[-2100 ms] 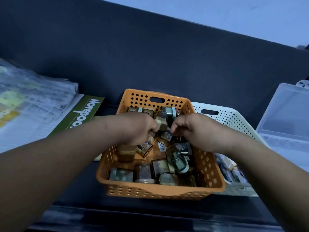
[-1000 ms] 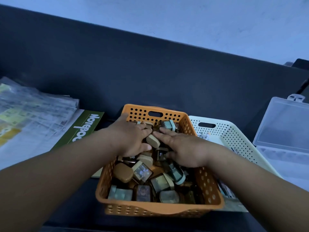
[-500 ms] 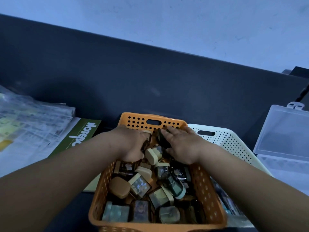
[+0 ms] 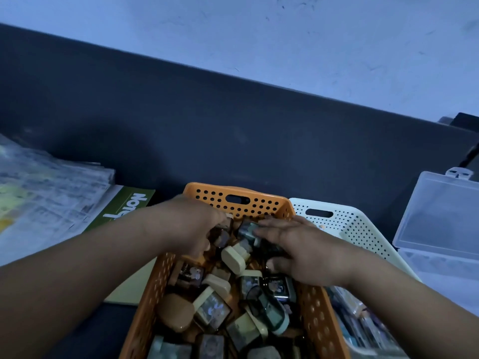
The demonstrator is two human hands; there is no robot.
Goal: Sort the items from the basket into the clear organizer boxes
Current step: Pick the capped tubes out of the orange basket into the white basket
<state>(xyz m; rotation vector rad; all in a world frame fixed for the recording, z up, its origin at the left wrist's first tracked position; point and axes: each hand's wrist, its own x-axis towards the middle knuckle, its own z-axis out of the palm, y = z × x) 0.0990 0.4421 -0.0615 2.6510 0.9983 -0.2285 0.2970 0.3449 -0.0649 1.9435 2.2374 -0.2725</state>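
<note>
At far left a stack of printed sheets (image 4: 51, 193) lies on the dark tabletop (image 4: 233, 125), its print too blurred to read. Beside it is a green cover (image 4: 127, 206) with white letters, "Mono" showing before the left arm covers the rest.

The orange basket (image 4: 238, 193) stands in the middle, heaped with small cases (image 4: 212, 310) in beige, green and dark tones, some with pictured faces. The left hand (image 4: 191, 226) is curled over the far end of the heap, motion-blurred; I cannot tell whether it has hold of anything. The right hand (image 4: 293, 250) rests on the cases with fingers nearly straight, gripping nothing visible.

Touching the orange basket on the right is a white basket (image 4: 344, 224) holding blurred coloured packs (image 4: 363, 327). Farthest right stands a clear organizer box (image 4: 440, 229), lid raised.
</note>
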